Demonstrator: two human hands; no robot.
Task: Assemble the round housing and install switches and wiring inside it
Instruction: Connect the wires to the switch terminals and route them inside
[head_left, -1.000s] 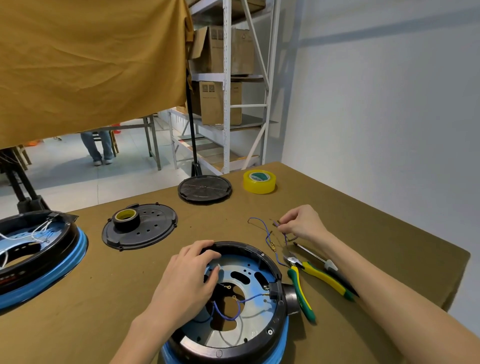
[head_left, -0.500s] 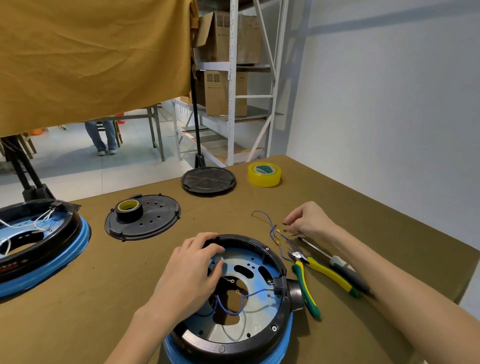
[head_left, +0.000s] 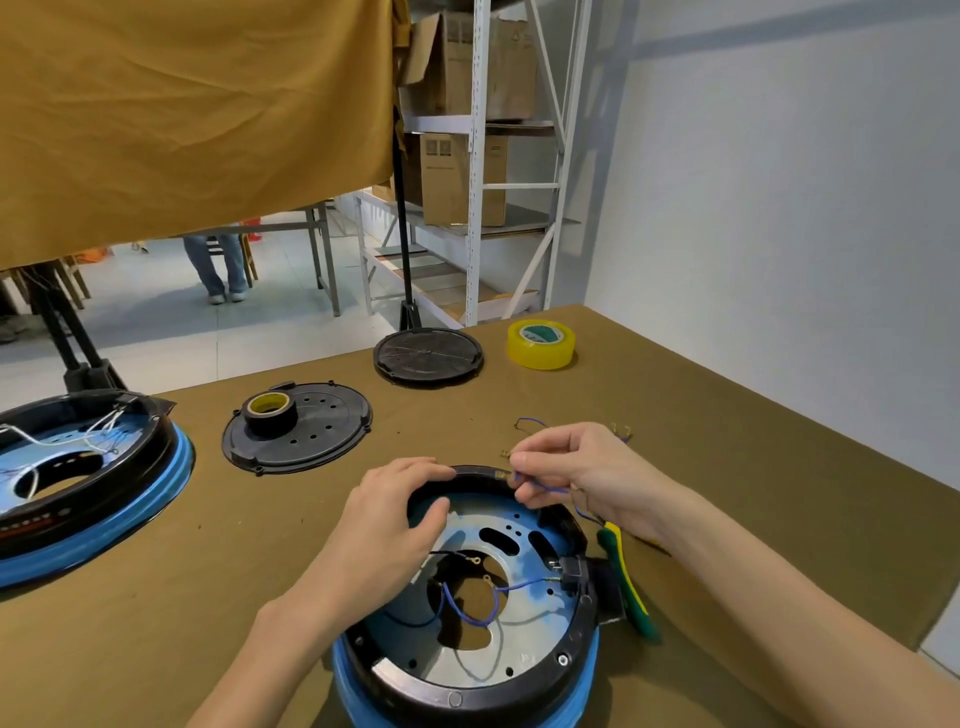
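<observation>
Housing sits at the near table edge, left hand curled over its far rim with fingers gripping it, likely to steady it, while right hand pinches a blue wire just above the rim, probably to feed it inside. Left to right around it: second housing, lid with a tape roll on it, disc, yellow tape, pliers touching the housing's right side; loose wires already inside may crowd the new one.
</observation>
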